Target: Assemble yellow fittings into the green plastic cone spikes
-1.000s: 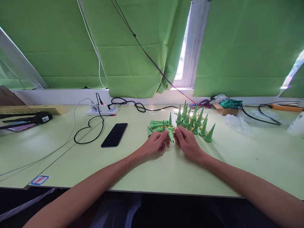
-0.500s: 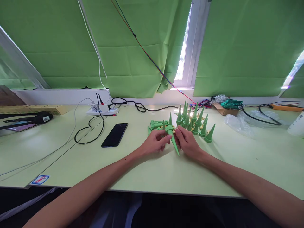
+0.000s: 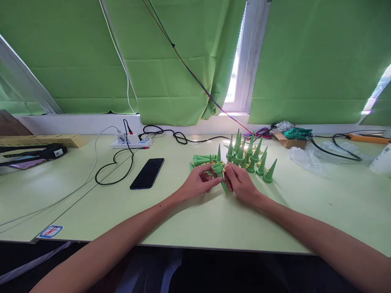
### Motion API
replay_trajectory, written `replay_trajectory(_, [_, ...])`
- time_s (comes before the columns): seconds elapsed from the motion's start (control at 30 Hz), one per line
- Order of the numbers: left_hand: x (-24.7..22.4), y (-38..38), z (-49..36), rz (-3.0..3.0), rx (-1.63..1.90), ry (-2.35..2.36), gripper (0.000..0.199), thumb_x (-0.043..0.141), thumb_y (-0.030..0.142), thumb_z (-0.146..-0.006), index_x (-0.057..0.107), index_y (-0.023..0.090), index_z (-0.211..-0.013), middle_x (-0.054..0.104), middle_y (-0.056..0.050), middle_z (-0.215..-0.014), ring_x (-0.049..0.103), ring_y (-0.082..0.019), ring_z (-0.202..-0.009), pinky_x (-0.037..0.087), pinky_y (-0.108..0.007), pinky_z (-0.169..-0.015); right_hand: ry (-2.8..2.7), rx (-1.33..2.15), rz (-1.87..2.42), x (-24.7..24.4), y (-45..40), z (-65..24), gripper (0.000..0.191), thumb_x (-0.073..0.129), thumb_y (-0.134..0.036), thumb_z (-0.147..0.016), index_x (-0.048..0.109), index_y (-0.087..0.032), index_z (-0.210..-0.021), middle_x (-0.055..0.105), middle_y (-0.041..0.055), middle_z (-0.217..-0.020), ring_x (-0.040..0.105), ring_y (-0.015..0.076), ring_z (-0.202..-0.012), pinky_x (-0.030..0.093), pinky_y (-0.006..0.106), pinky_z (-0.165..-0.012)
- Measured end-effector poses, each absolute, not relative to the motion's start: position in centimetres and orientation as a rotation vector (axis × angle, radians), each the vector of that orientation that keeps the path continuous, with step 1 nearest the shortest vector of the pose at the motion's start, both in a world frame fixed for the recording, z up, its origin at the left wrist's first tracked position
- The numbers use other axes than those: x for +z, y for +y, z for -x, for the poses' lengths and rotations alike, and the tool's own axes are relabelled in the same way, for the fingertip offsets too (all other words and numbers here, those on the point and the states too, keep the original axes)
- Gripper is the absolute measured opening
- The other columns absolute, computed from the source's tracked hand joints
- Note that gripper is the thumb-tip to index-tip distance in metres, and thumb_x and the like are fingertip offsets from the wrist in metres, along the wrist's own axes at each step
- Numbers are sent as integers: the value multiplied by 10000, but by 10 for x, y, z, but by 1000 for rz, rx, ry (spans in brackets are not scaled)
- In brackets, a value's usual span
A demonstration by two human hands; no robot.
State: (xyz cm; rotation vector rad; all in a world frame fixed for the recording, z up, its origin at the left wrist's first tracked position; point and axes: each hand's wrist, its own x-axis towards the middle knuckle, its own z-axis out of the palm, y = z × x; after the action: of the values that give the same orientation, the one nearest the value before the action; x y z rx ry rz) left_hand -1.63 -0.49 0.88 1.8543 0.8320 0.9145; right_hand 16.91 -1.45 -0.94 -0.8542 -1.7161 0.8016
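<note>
My left hand (image 3: 199,182) grips a green plastic spike (image 3: 217,167), its wide ribbed open end tilted up toward me and its point slanting down over the table. Close on the right, my right hand (image 3: 241,182) has its thumb and fingers pinched beside the spike's rim. A small yellowish bit shows by those fingertips, but what they hold is too small to make out. Behind and right of my hands, several green spikes (image 3: 269,174) stand point up on their wide ends. More green spike parts (image 3: 204,159) lie on their sides behind my left hand, among small yellow pieces.
On the pale green table (image 3: 171,224), a black phone (image 3: 147,173) lies to the left. Behind it is a power strip (image 3: 132,142) with cables. At the right back are a small cardboard box (image 3: 291,141) and clear plastic bags (image 3: 308,160). Black straps (image 3: 50,151) lie far left.
The spike in my left hand has tipped, so its open end now faces up toward me and its point has swung away. My right hand stays close beside it.
</note>
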Motion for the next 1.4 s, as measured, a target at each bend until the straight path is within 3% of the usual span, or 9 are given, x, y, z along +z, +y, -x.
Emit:
replay_trajectory(0.13, [8, -4, 16, -1898, 928, 828, 278, 719, 400, -832, 628, 159, -938, 455, 69, -538, 460, -88, -458, 357, -223, -463, -1722, 796, 867, -10, -15, -170, 488, 375, -566, -1017, 403, -229, -664, 449, -40, -499, 402, 110, -442, 332, 277, -480])
replay_trajectory(0.33, [9, -5, 14, -1948, 967, 774, 228, 708, 360, -832, 633, 149, -872, 505, 25, -758, 486, -64, -524, 396, -208, -470, -1728, 804, 871, -7, -16, -170, 527, 386, -546, -1017, 408, -225, -600, 443, -34, -451, 390, 112, -422, 328, 284, -485])
replay_trajectory(0.7, [4, -4, 12, -2032, 1036, 860, 209, 709, 348, -826, 657, 154, -880, 522, 13, -789, 448, -79, -615, 382, -209, -527, -1739, 742, 907, -7, -16, -168, 556, 381, -540, -1017, 398, -224, -560, 441, -28, -439, 386, 110, -425, 326, 286, -490])
replay_trajectory(1.0, [6, -3, 11, -2101, 1080, 993, 256, 684, 396, -846, 625, 155, -787, 547, 1, -771, 428, -80, -574, 351, -214, -494, -1662, 774, 904, -8, -18, -167, 483, 381, -519, -1031, 437, -214, -660, 482, -28, -541, 422, 104, -467, 345, 261, -478])
replay_trajectory(1.17, [7, -5, 12, -2015, 1074, 1063, 251, 656, 413, -871, 629, 183, -969, 605, -6, -842, 433, -67, -519, 335, -217, -472, -1647, 752, 891, -7, -19, -166, 463, 370, -513, -1038, 424, -216, -686, 480, -36, -557, 415, 100, -476, 342, 254, -480])
replay_trajectory(1.3, [7, -5, 12, -1891, 1050, 1026, 288, 616, 477, -898, 588, 190, -914, 582, 14, -720, 427, -73, -475, 320, -218, -450, -1626, 745, 885, -7, -19, -167, 454, 376, -513, -1038, 411, -219, -692, 480, -40, -568, 417, 97, -478, 344, 251, -479])
replay_trajectory(1.4, [6, -6, 10, -1731, 963, 937, 458, 479, 583, -950, 578, 177, -761, 487, 31, -515, 396, -82, -405, 302, -224, -417, -1638, 750, 885, -8, -18, -167, 449, 377, -520, -1035, 410, -222, -700, 485, -40, -573, 421, 98, -476, 343, 252, -474])
